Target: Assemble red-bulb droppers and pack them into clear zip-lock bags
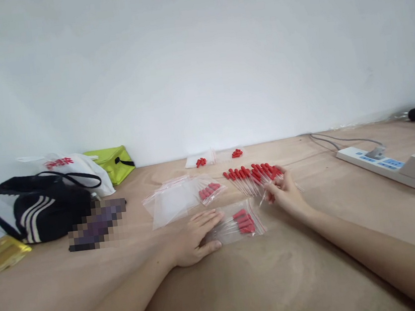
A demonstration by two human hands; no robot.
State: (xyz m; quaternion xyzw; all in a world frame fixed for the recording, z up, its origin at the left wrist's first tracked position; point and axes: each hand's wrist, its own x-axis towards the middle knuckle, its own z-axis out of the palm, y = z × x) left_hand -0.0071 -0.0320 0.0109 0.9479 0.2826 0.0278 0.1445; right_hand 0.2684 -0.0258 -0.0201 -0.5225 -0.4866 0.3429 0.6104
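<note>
While the left bare hand (194,238) lies flat, the right bare hand (284,194) curls in

Where the pale wooden desk (263,289) comes nearest, a clear plastic zip bag (226,234) lies flat, several red-bulbed, clear-stemmed droppers (245,221) inside, bulbs toward its right end. Left hand: open, palm down, resting on the bag's left end, gripping nothing. Film judged thin, limp, slippery; best pinned flat or held by one edge.

Just beyond, to the right: a loose pile of matching droppers (246,173), partly overlapping, bulbs pointing away from the person. Right hand: at the pile, thumb and fingers nearly closed; a thin clear stem (262,199) juts out below, so it appears to have hold of one dropper. Exact contact hidden by the fingers.

Handling estimate: very light; bulb probably soft and grippy; stem likely stiff, smooth, apt to slip, fragile if glass (material cannot be told). Take hold where bulb meets stem; avoid bending the stem. Neighbours may roll.

Beyond the left hand: overlapping flat clear bags (171,202), beside a filled clear bag (209,191) showing red bulbs. Farthest, near the white wall (198,76): two more clear bags (192,161) with red bulbs.
</note>
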